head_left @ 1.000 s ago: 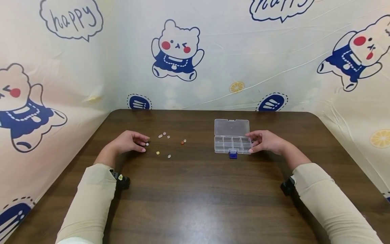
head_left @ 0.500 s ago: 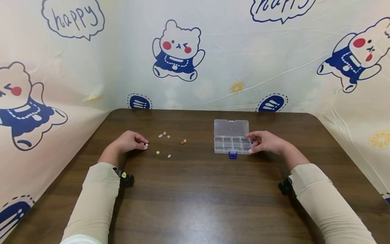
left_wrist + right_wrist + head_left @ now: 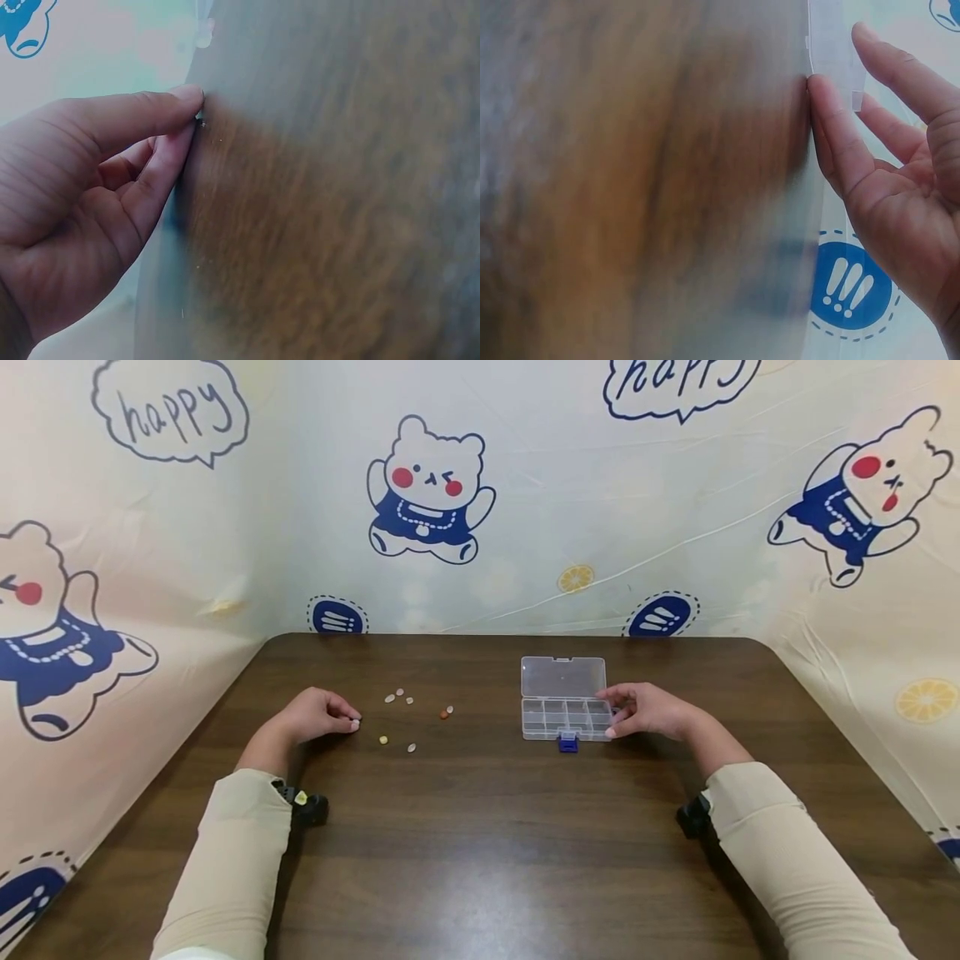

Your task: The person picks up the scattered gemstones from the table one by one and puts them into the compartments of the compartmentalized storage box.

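With thumb and fingertips together, my left hand (image 3: 318, 714) pinches a small white stone-like piece (image 3: 356, 721) at the left of the table; in the left wrist view the fingertips are right at the tabletop and the piece is hardly visible. My right hand (image 3: 652, 710) holds the right end of a clear plastic compartment box (image 3: 532, 729), thumb at its front corner and fingers at the back. The box's lid (image 3: 562, 677) lies back, open, and a blue latch (image 3: 567, 745) hangs at the front. No pieces show in its compartments.
Between hand and box lie several small pieces: a yellow one (image 3: 384, 740), a pale one (image 3: 412, 747), an orange one (image 3: 444, 715) beside a whitish one (image 3: 450, 709), and a whitish group farther back. A printed cloth (image 3: 525, 510) hangs behind the brown table (image 3: 465, 843).
The left thumb and fingers have come together on the white piece, from standing apart beside it. The right hand stays at the box. The head view has shifted slightly.
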Demonstrator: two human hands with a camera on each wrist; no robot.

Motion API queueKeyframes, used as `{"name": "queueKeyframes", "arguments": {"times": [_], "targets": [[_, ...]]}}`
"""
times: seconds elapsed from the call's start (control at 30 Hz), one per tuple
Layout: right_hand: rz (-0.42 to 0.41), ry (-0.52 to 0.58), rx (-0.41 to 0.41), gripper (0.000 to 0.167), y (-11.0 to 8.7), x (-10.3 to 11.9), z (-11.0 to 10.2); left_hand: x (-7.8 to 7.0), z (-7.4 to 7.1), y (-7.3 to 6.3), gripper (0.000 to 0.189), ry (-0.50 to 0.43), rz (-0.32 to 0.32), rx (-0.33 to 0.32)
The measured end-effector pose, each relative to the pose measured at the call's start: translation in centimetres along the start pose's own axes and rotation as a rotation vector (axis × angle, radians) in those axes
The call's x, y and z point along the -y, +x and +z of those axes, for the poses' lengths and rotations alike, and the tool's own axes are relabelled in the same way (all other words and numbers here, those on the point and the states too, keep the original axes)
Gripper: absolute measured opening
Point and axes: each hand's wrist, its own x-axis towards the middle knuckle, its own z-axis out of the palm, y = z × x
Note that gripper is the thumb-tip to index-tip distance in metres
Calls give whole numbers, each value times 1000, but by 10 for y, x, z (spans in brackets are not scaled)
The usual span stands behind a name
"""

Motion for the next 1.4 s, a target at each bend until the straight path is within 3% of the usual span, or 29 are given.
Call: {"name": "queueKeyframes", "arguments": {"times": [0.17,0.33,0.57,1.0,1.4], "targets": [[-3,-2,-2,76,-2,3,0,1,0,0,23,4,-8,-44],[0,-5,-5,76,-3,5,0,-2,-2,-1,27,-52,-6,-44],[2,-4,-10,76,-4,5,1,-15,1,-2,28,-200,29,-16],[7,14,0,77,-2,1,3,-37,10,-5,33,-259,57,-16],[10,15,1,77,-3,1,2,-53,19,-4,33,-338,137,-33]]}}
